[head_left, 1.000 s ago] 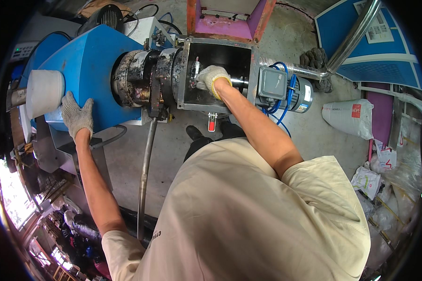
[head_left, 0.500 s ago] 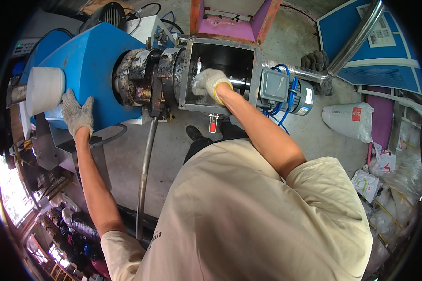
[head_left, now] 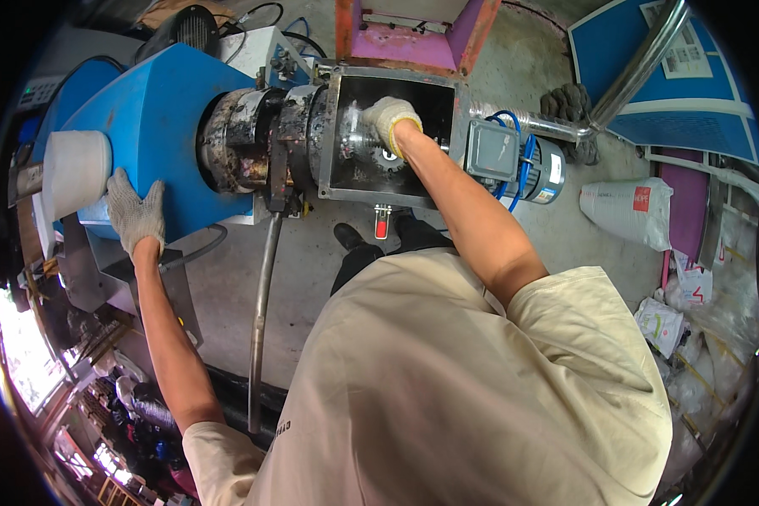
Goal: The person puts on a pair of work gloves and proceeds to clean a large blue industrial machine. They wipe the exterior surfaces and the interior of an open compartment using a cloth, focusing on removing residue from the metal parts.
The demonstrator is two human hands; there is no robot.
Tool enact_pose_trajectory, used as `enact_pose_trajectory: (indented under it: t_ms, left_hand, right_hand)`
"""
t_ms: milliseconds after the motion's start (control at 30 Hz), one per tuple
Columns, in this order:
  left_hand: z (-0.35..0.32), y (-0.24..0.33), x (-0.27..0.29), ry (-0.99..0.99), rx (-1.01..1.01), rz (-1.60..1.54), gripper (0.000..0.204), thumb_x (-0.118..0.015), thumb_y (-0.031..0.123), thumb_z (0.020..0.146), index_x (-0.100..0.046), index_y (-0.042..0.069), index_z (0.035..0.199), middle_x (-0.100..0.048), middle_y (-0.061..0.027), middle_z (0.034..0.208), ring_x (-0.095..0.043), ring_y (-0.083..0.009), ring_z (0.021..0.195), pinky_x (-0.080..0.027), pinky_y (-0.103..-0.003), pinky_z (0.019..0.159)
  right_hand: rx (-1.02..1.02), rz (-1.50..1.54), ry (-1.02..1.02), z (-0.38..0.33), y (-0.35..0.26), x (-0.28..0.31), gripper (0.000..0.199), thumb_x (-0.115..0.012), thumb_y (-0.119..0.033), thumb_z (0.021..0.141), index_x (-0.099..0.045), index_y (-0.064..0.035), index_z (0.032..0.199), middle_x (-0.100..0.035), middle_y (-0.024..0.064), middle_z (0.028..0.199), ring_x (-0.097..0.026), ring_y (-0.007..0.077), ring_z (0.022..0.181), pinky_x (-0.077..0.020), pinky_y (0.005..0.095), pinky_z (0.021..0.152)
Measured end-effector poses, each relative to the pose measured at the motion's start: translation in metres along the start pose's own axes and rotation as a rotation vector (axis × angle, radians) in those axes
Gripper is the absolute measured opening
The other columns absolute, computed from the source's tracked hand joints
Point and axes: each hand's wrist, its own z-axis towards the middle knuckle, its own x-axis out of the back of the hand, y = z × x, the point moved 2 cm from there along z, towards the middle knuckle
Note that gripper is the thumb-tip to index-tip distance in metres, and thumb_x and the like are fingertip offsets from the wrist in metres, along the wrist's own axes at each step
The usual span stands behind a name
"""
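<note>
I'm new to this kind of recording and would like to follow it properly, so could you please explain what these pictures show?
There is no robot here: a person works with two gloved hands. The pictures come from a wide fisheye camera on the person's head, looking down, which is why straight edges bend.

The left hand rests with fingers spread on a blue housing, beside a white round container. The right hand reaches into an open-topped metal box; whether it grips anything I cannot tell.

Below the box's near edge hangs a red-handled latch, and to its right sits a grey motor with blue cables. Farther right, a white sack lies on the floor.
</note>
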Motion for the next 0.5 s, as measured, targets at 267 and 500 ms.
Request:
enact_pose_trajectory:
  t_ms: [267,500]
  left_hand:
    - [0.005,0.002,-0.002,0.014,-0.043,-0.023,0.086,-0.066,0.048,0.095,-0.033,0.004,0.161,-0.036,-0.0237,0.163,-0.031,-0.0426,0.152,-0.023,-0.050,0.126]
    - [0.006,0.008,0.005,0.014,-0.052,-0.056,0.084,-0.070,0.040,0.095,-0.032,0.003,0.161,-0.034,-0.0253,0.163,-0.031,-0.0412,0.152,-0.023,-0.048,0.126]
  right_hand:
    - [0.189,-0.048,-0.333,-0.010,0.056,-0.053,0.034,-0.071,-0.031,0.087,-0.076,-0.0022,0.105,-0.075,0.0169,0.094,-0.066,0.0313,0.077,-0.0541,0.0474,0.074]
    - [0.075,-0.565,-0.362,0.009,0.046,-0.099,0.030,-0.060,-0.025,0.095,-0.078,-0.0060,0.111,-0.077,0.0117,0.104,-0.071,0.0249,0.096,-0.0565,0.0404,0.087]
